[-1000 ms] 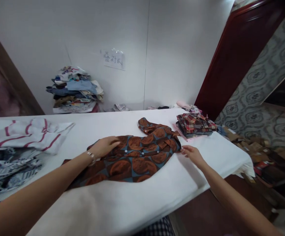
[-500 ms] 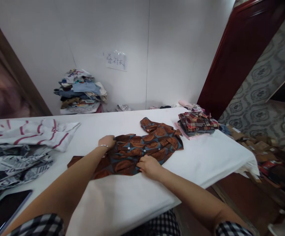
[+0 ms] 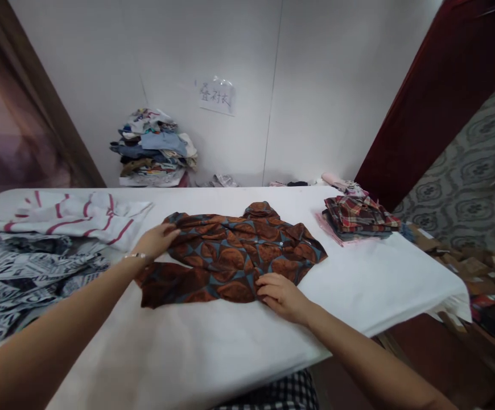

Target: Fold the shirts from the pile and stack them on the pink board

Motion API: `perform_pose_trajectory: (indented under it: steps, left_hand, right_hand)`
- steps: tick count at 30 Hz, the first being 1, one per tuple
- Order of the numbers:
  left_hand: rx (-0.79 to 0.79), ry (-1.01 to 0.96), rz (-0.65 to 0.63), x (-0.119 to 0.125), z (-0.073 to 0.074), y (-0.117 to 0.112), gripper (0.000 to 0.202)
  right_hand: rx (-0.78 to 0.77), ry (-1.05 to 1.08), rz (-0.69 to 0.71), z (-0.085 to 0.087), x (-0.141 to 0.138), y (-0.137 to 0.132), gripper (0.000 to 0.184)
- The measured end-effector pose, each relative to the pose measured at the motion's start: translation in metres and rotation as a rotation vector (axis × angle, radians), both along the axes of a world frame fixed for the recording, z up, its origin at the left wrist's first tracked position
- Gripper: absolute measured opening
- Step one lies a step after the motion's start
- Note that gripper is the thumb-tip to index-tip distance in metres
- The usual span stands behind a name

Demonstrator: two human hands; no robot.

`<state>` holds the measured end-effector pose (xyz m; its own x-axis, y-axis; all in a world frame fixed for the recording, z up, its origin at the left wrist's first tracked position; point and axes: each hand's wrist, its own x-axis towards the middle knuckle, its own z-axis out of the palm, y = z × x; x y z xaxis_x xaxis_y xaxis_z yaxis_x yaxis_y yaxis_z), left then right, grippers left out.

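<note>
The patterned shirt [image 3: 234, 256] lies spread mid-frame on the white table [image 3: 230, 353]. Left hand [image 3: 156, 242] pinches its left edge, fingers closed on cloth; right hand [image 3: 284, 296] rests curled on the near hem, grip unclear.

Shirt [image 3: 234, 256]: silky cloth; table [image 3: 213, 347]: matt cloth.

One head-worn camera looks forward and down, close over the white table [image 3: 230, 353], toward the far wall [image 3: 316, 85]

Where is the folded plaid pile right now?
In the head view, the plaid pile sits at the right end of the white table, right of the brown shirt.
</note>
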<state>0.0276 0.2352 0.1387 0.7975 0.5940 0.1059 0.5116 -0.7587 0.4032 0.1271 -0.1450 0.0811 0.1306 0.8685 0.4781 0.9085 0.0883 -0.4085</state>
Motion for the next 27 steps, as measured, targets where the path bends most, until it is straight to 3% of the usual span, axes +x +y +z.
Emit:
perform_pose_trajectory:
  steps: [3,6,9,11,14,17,19,21,24,27]
  left_hand:
    - [-0.040,0.080,-0.194,-0.036,-0.018,-0.032,0.053]
    - [0.047,0.158,-0.340,-0.072,-0.029,-0.055,0.056]
    - [0.088,0.216,-0.308,-0.096,-0.032,-0.066,0.032]
    - [-0.036,0.202,-0.246,-0.103,-0.027,-0.074,0.030]
    - [-0.364,0.007,-0.216,-0.100,-0.011,-0.101,0.031]
    - [-0.545,-0.232,-0.340,-0.085,0.010,-0.153,0.026]
    - [-0.508,-0.298,-0.440,-0.072,0.020,-0.192,0.023]
    - [-0.473,-0.298,-0.576,-0.060,0.025,-0.220,0.024]
    - [-0.480,-0.401,-0.669,-0.047,0.021,-0.224,0.025]
    - [-0.301,-0.455,-0.505,-0.039,0.000,-0.185,0.026]
  right_hand:
    - [-0.002,0.071,-0.012,0.000,-0.007,-0.010,0.019]
    - [0.024,0.141,-0.024,-0.003,-0.013,-0.014,0.020]
    - [0.014,0.190,-0.032,-0.008,-0.019,-0.015,0.022]
    - [-0.027,0.186,-0.084,-0.009,-0.025,-0.016,0.028]
    - [-0.099,0.173,-0.146,-0.005,-0.041,-0.012,0.057]
    - [-0.114,0.304,-0.166,0.000,-0.062,0.003,0.085]
    - [-0.055,0.505,-0.186,0.001,-0.073,0.017,0.080]
    - [0.071,0.743,-0.208,0.002,-0.077,0.027,0.056]
    - [0.324,1.055,-0.270,0.005,-0.066,0.018,0.035]
    - [0.501,1.251,-0.283,0.010,-0.045,-0.022,0.029]
